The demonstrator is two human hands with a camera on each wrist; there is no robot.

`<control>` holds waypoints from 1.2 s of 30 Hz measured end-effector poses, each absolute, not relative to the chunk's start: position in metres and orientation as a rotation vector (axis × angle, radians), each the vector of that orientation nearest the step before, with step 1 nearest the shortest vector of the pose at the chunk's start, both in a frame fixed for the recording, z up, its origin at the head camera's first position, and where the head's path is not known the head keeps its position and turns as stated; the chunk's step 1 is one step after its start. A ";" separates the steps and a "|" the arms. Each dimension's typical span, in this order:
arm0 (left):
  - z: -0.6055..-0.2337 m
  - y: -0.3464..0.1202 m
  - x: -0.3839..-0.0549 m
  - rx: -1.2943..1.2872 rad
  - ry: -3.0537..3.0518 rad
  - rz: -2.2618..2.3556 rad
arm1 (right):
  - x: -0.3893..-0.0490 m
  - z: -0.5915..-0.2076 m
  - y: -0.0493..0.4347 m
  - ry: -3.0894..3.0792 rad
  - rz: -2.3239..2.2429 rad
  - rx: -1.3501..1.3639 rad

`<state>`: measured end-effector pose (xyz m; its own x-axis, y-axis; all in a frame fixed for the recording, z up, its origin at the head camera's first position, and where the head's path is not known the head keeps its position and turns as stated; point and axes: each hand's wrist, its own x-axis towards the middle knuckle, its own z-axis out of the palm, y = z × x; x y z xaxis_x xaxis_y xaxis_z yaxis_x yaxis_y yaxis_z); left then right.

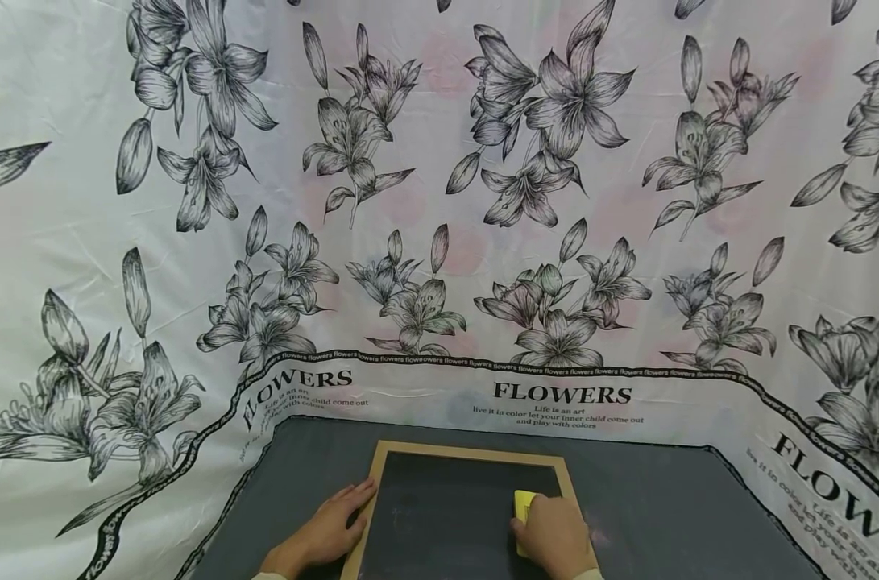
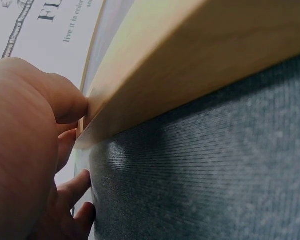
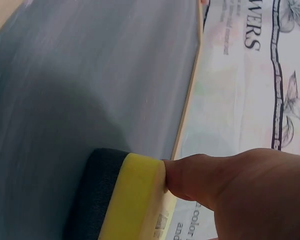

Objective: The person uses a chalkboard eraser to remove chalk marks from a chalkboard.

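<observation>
A small chalkboard point(image 1: 446, 515) with a wooden frame point(image 1: 475, 454) lies on the grey tabletop. My left hand point(image 1: 326, 528) rests against the frame's left side, its fingertips and thumb touching the wood. In the left wrist view, the thumb meets the frame's edge point(image 2: 140, 82) while the other fingers spread beside it. My right hand point(image 1: 555, 536) grips a yellow chalkboard eraser point(image 1: 523, 503) near the board's right side. The right wrist view shows its black felt pad point(image 3: 92, 195) against the board and my thumb on the yellow back; most other fingers are hidden.
The grey table surface point(image 1: 657, 499) extends to both sides of the board. Around and behind it hangs or lies a white sheet point(image 1: 424, 395) printed with black lilies and the word FLOWERS. Faint chalky marks show on the board.
</observation>
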<state>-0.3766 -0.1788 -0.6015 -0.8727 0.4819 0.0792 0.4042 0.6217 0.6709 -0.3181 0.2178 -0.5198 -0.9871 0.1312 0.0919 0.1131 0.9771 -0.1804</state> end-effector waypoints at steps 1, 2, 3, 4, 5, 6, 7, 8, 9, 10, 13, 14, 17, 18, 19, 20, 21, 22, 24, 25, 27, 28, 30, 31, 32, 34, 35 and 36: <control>-0.603 -0.179 -0.377 0.752 2.731 1.090 | -0.318 -0.521 0.215 -3.009 0.268 -0.171; -0.604 -0.179 -0.378 0.757 2.732 1.092 | -0.318 -0.521 0.211 -3.000 0.269 -0.159; -0.606 -0.180 -0.378 0.764 2.734 1.091 | -0.318 -0.522 0.208 -3.001 0.270 -0.159; -0.607 -0.180 -0.379 0.768 2.734 1.092 | -0.318 -0.521 0.204 -3.009 0.273 -0.166; -0.608 -0.180 -0.379 0.769 2.731 1.092 | -0.318 -0.521 0.201 -3.013 0.281 -0.180; -0.608 -0.180 -0.380 0.771 2.728 1.093 | -0.318 -0.521 0.197 -3.018 0.288 -0.192; -0.608 -0.180 -0.380 0.771 2.725 1.093 | -0.319 -0.520 0.194 -3.023 0.295 -0.200; -0.609 -0.181 -0.381 0.773 2.724 1.090 | -0.319 -0.519 0.191 -3.027 0.298 -0.206; -0.609 -0.181 -0.381 0.773 2.722 1.089 | -0.319 -0.519 0.188 -3.031 0.300 -0.210; -0.609 -0.181 -0.381 0.772 2.718 1.090 | -0.319 -0.519 0.186 -3.037 0.299 -0.215; -0.612 -0.182 -0.384 0.769 2.715 1.078 | -0.320 -0.520 0.179 -3.035 0.297 -0.210; -0.612 -0.182 -0.384 0.768 2.714 1.076 | -0.321 -0.520 0.177 -3.031 0.296 -0.207; -0.613 -0.182 -0.386 0.764 2.710 1.073 | -0.322 -0.521 0.171 -3.013 0.291 -0.194; -0.613 -0.182 -0.386 0.764 2.709 1.075 | -0.323 -0.521 0.168 -3.009 0.291 -0.192; -0.612 -0.182 -0.385 0.765 2.710 1.077 | -0.323 -0.521 0.166 -3.010 0.292 -0.185; -0.612 -0.181 -0.385 0.767 2.712 1.078 | -0.323 -0.521 0.163 -3.010 0.298 -0.178; -0.611 -0.181 -0.384 0.768 2.713 1.080 | -0.324 -0.521 0.161 -3.015 0.301 -0.175; -0.611 -0.181 -0.383 0.768 2.713 1.082 | -0.325 -0.522 0.159 -3.019 0.306 -0.170; -0.609 -0.180 -0.382 0.768 2.712 1.087 | -0.326 -0.522 0.154 -3.029 0.319 -0.160; -0.609 -0.180 -0.381 0.767 2.711 1.087 | -0.327 -0.522 0.152 -3.033 0.322 -0.152; -0.608 -0.179 -0.380 0.765 2.708 1.093 | -0.328 -0.521 0.148 -3.035 0.332 -0.146; -0.607 -0.179 -0.380 0.765 2.710 1.094 | -0.328 -0.521 0.145 -3.039 0.333 -0.145; -0.606 -0.178 -0.379 0.766 2.713 1.098 | -0.329 -0.519 0.141 -3.047 0.334 -0.144; -0.606 -0.178 -0.378 0.769 2.717 1.099 | -0.329 -0.519 0.139 -3.049 0.333 -0.141; -0.606 -0.178 -0.378 0.771 2.722 1.100 | -0.329 -0.518 0.137 -3.049 0.334 -0.139; -0.605 -0.177 -0.377 0.772 2.730 1.098 | -0.330 -0.518 0.134 -3.054 0.330 -0.131; -0.606 -0.177 -0.377 0.771 2.731 1.101 | -0.330 -0.518 0.132 -3.050 0.333 -0.126; -0.606 -0.177 -0.377 0.771 2.732 1.104 | -0.330 -0.518 0.130 -3.045 0.335 -0.121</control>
